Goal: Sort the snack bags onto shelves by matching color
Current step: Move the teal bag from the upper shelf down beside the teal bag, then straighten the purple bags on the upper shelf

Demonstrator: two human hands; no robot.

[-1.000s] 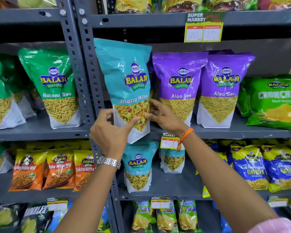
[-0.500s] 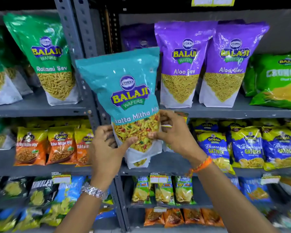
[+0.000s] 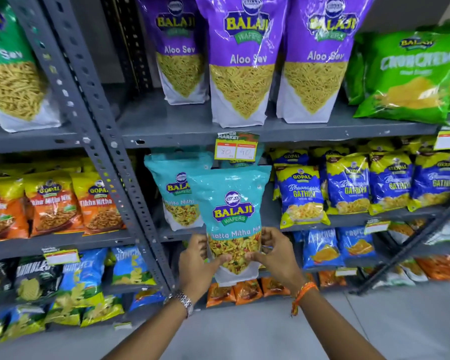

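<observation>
A teal Balaji Khatta Mitha bag (image 3: pixel 231 203) is upright in front of the second shelf, held at its lower part by both hands. My left hand (image 3: pixel 196 261) grips its left edge and my right hand (image 3: pixel 273 253) its right edge. Just behind and to the left, another teal bag (image 3: pixel 172 193) of the same kind stands on that shelf (image 3: pixel 182 236). Purple Aloo Sev bags (image 3: pixel 240 61) fill the shelf above.
A grey slotted upright (image 3: pixel 102 141) divides the racks. Blue-yellow Gathiya bags (image 3: pixel 300 196) stand right of the teal ones, orange Tikha Mitha bags (image 3: pixel 52 203) on the left rack, green bags (image 3: pixel 405 74) at upper right. A price tag (image 3: pixel 236 149) hangs above the teal bags.
Both hands carried the teal bag down from the purple-bag shelf to the front of the shelf below, beside the other teal bag. The view dropped lower with it.
</observation>
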